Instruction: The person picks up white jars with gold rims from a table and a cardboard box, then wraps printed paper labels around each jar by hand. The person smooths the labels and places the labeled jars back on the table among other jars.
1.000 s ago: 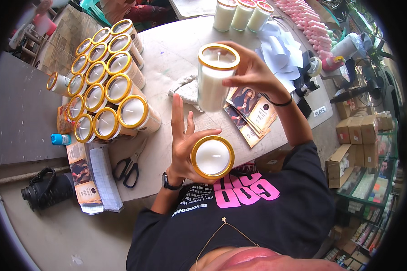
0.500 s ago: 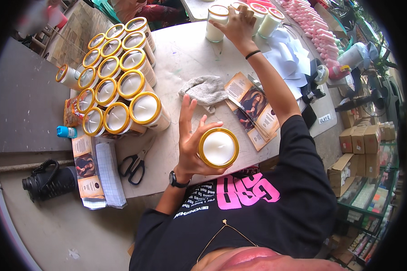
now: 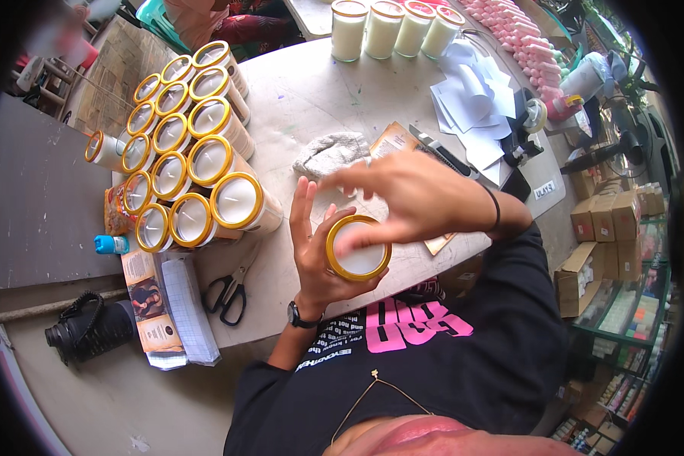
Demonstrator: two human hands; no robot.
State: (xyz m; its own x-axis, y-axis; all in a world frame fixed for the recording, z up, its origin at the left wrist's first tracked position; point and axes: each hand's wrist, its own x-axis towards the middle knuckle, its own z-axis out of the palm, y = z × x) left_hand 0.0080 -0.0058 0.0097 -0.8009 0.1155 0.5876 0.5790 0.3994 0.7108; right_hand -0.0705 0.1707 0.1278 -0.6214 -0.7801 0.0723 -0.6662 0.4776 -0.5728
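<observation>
We see the candle [image 3: 374, 257] in the left hand [image 3: 313, 262], near the front edge of the surface [image 3: 311, 91] and just before the black shirt [image 3: 403, 380], its gold rim and white wax facing up at us. The left grip is clamped around the candle's side, with two fingers standing straight up clear of it. The right hand [image 3: 425, 194] hangs over the candle, its grip apart – thumb across the mouth, fingers spread toward the left hand and blurred; we cannot tell whether the thumb touches the wax. Beyond the hands lies a crumpled cloth [image 3: 327, 154], and beside it are cards [image 3: 394, 140], partly hidden by the right hand. To the left we see gold-rimmed candles [image 3: 237, 201] packed in rows, and scissors [image 3: 228, 300] lie nearer us, just right of a stack of gridded paper [image 3: 186, 311]. Four more candles [image 3: 348, 38] stand in a row at the far edge – well apart from the hands – with loose white sheets [image 3: 475, 99] to their right.
</observation>
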